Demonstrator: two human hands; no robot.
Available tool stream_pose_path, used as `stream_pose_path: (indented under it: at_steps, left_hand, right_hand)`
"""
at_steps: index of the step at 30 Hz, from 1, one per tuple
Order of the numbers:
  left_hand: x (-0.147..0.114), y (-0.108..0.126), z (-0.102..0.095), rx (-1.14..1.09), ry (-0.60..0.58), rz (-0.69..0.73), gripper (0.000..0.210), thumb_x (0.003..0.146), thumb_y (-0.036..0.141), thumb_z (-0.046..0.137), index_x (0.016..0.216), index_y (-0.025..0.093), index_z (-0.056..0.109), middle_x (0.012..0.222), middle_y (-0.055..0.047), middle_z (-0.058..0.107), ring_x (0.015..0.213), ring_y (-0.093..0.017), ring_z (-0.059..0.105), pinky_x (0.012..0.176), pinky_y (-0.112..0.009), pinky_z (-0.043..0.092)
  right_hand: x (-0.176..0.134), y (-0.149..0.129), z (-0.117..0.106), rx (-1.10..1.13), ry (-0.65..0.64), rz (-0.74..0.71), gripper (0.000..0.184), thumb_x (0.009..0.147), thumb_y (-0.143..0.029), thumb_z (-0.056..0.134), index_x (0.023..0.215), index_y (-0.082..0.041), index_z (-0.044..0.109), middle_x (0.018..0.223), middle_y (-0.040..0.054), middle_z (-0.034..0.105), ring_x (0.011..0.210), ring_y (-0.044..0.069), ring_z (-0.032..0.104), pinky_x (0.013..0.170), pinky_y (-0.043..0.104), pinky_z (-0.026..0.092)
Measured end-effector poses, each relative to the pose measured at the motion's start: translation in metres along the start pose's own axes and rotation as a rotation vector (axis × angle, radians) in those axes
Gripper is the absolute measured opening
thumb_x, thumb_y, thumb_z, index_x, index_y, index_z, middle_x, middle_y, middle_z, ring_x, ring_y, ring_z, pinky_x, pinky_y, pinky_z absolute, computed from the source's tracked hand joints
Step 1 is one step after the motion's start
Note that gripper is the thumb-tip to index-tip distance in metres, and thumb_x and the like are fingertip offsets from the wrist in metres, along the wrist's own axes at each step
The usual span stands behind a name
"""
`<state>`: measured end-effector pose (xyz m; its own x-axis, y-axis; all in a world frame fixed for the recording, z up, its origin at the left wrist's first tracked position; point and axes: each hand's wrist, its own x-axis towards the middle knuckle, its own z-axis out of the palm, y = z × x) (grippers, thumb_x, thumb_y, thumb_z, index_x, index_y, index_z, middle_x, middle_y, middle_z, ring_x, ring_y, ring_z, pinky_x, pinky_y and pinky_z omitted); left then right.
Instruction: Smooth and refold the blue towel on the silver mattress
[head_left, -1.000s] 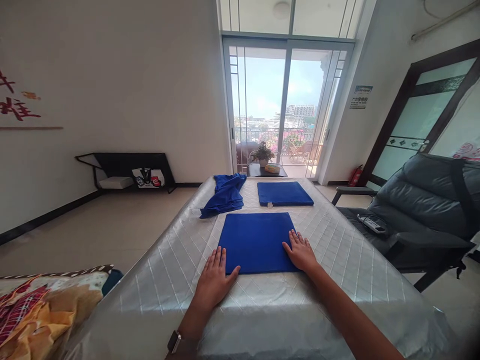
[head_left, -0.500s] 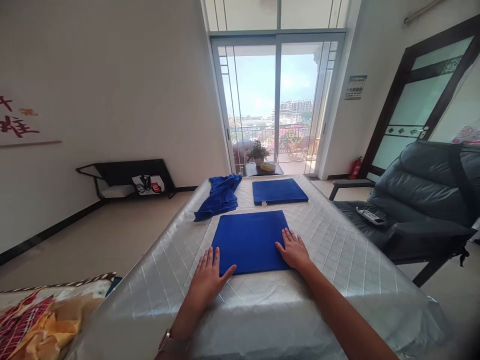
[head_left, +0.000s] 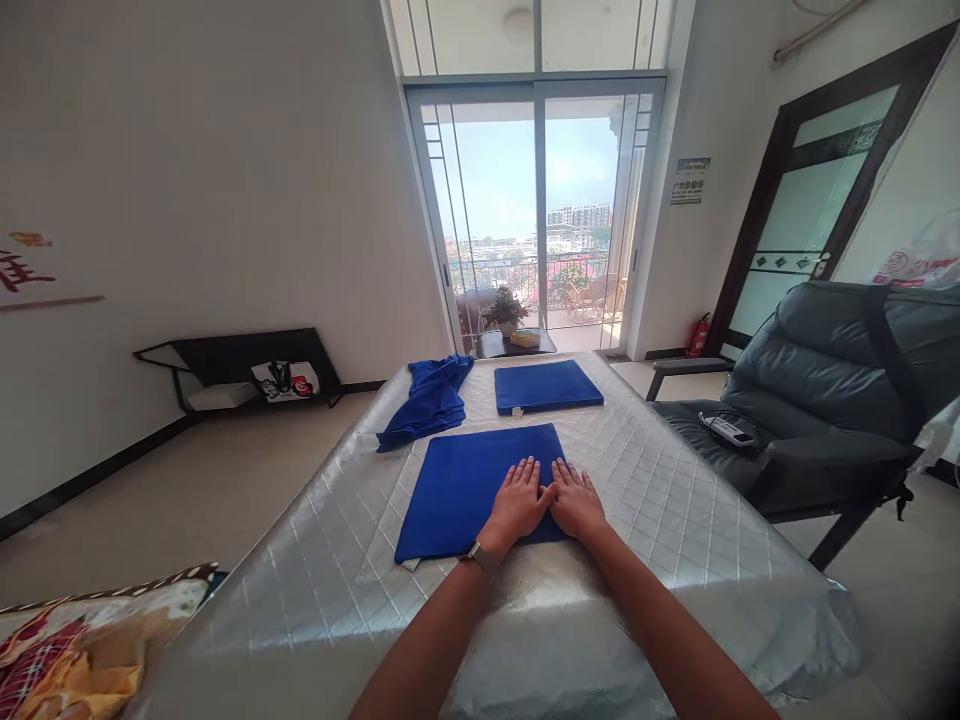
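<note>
A flat, folded blue cloth (head_left: 454, 490) lies on the silver quilted cover (head_left: 330, 560) in front of me. My left hand (head_left: 521, 498) rests palm down on its right part, fingers stretched out. Beside it, my right hand (head_left: 576, 496) lies flat along the cloth's right edge, and the two thumbs meet. Farther back is a second folded blue cloth (head_left: 549, 386) with a small white tag at its front edge. To its left sits a crumpled blue cloth (head_left: 431, 398).
A dark padded armchair (head_left: 817, 370) with a white device (head_left: 729, 432) on its seat stands at the right. Beyond the covered surface, a small table bears a potted plant (head_left: 507, 308). Colourful fabric (head_left: 82, 650) lies at lower left, and a black rack (head_left: 247, 355) leans by the wall.
My left hand has moved right across the folded cloth, from its left edge to beside my right hand. The right hand stays at the right edge. The view has shifted slightly.
</note>
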<state>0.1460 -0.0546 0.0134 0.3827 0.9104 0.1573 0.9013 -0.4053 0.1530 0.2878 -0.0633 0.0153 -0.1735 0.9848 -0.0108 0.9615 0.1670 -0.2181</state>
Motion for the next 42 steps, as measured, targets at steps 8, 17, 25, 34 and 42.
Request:
stream_pose_path:
  at_steps: [8, 17, 25, 34, 42]
  left_hand:
    - [-0.042, -0.055, -0.012, 0.028, -0.059, -0.115, 0.083, 0.098, 0.067, 0.011, 0.157, 0.011, 0.026, 0.164, -0.012, 0.023, 0.152, -0.025, 0.018, 0.124, -0.045, 0.015]
    - [-0.096, -0.141, -0.03, 0.118, -0.034, -0.36, 0.086, 0.097, 0.068, 0.013, 0.156, 0.007, 0.027, 0.163, -0.017, 0.024, 0.151, -0.028, 0.02, 0.122, -0.046, 0.02]
    - [-0.098, -0.144, -0.025, 0.083, 0.021, -0.365, 0.089, 0.096, 0.07, 0.014, 0.154, 0.004, 0.029, 0.162, -0.019, 0.025, 0.151, -0.029, 0.022, 0.121, -0.044, 0.021]
    - [-0.097, -0.143, -0.024, 0.067, 0.013, -0.381, 0.091, 0.096, 0.07, 0.014, 0.155, 0.002, 0.026, 0.163, -0.018, 0.025, 0.151, -0.03, 0.021, 0.122, -0.044, 0.019]
    - [-0.098, -0.146, -0.019, 0.064, 0.039, -0.368, 0.091, 0.096, 0.071, 0.014, 0.154, 0.003, 0.029, 0.162, -0.019, 0.025, 0.151, -0.03, 0.022, 0.122, -0.045, 0.021]
  right_hand:
    - [0.001, 0.0, 0.0, 0.017, 0.008, 0.019, 0.074, 0.101, -0.055, 0.02, 0.159, -0.01, 0.019, 0.166, 0.0074, 0.014, 0.153, 0.024, 0.011, 0.123, 0.043, 0.003]
    - [0.003, 0.001, 0.001, 0.022, -0.01, 0.026, 0.075, 0.1, -0.056, 0.019, 0.16, -0.01, 0.017, 0.167, 0.0052, 0.012, 0.153, 0.023, 0.009, 0.123, 0.042, 0.002]
    - [0.003, -0.001, 0.001, -0.017, -0.005, 0.035, 0.074, 0.101, -0.056, 0.018, 0.16, -0.011, 0.017, 0.167, 0.0048, 0.013, 0.153, 0.022, 0.01, 0.123, 0.042, 0.003]
    - [0.008, 0.0, -0.015, -0.069, -0.134, 0.046, 0.075, 0.1, -0.06, 0.019, 0.161, -0.016, 0.014, 0.167, 0.0038, 0.01, 0.153, 0.023, 0.012, 0.123, 0.047, 0.009]
    - [0.052, -0.004, -0.029, -0.078, -0.08, 0.065, 0.073, 0.102, -0.057, 0.019, 0.16, -0.014, 0.016, 0.167, 0.0049, 0.012, 0.153, 0.023, 0.012, 0.123, 0.045, 0.011]
